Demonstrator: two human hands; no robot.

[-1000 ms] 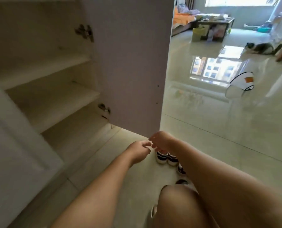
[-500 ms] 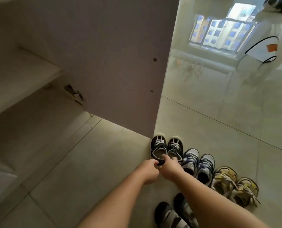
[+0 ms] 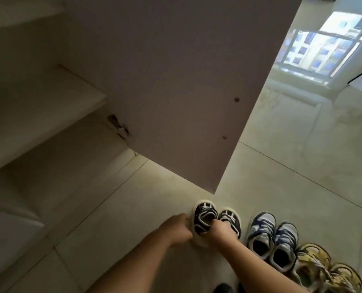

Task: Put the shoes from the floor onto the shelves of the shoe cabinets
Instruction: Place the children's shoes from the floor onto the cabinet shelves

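Note:
A pair of small black sneakers with white laces stands on the floor below the open cabinet door. The left black sneaker (image 3: pixel 204 218) is tilted up off the tile. My left hand (image 3: pixel 179 229) grips its outer side and heel. My right hand (image 3: pixel 220 231) pinches its inner rim and covers the heel of the right black sneaker (image 3: pixel 230 218). To their right stand a blue and grey pair (image 3: pixel 273 235) and a yellow patterned pair (image 3: pixel 327 271). The cabinet shelves (image 3: pixel 49 106) at the left are bare.
The open cabinet door (image 3: pixel 186 81) hangs just beyond the black sneakers, its lower corner close above them. The toe of a dark shoe (image 3: pixel 223 288) shows at the bottom edge. Glossy floor tiles (image 3: pixel 302 166) stretch right, reflecting a window.
The view has tilted down toward the floor. Both hands reached the black pair, closed on the left sneaker and tipped it up to the left.

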